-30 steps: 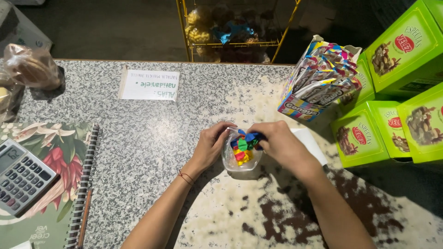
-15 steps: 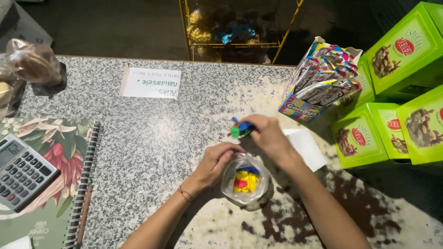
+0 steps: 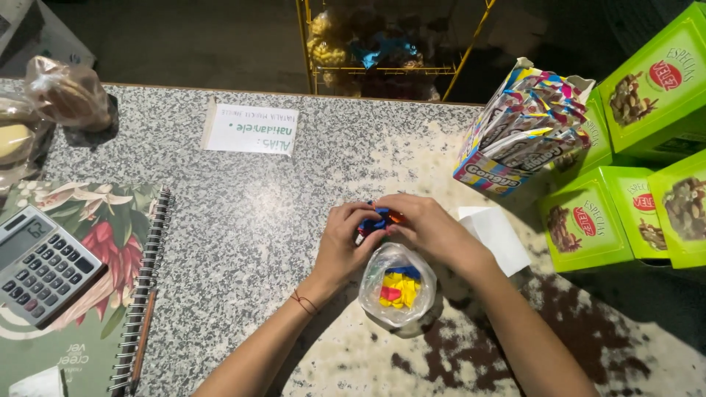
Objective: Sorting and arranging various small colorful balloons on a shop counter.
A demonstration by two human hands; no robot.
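- The fingers of the left hand [image 3: 346, 239] and the right hand [image 3: 426, 226] are pinched together on a bunch of small bright pieces [image 3: 379, 220], blue and red, near the middle of the frame.
- The bunch is tiny and mostly hidden, so I cannot tell which way it points.
- Just below the hands sits a clear plastic bag [image 3: 397, 285]. Its open top faces up toward the hands. Inside are yellow, red and blue pieces.
- A white paper [image 3: 496, 235] lies just right of the hands on the speckled counter [image 3: 243, 220].
- A box of colourful packets [image 3: 518, 125] leans at upper right, beside green boxes [image 3: 625, 206].
- A calculator [image 3: 40, 265] rests on a flowery notebook [image 3: 103, 250] at lower left.
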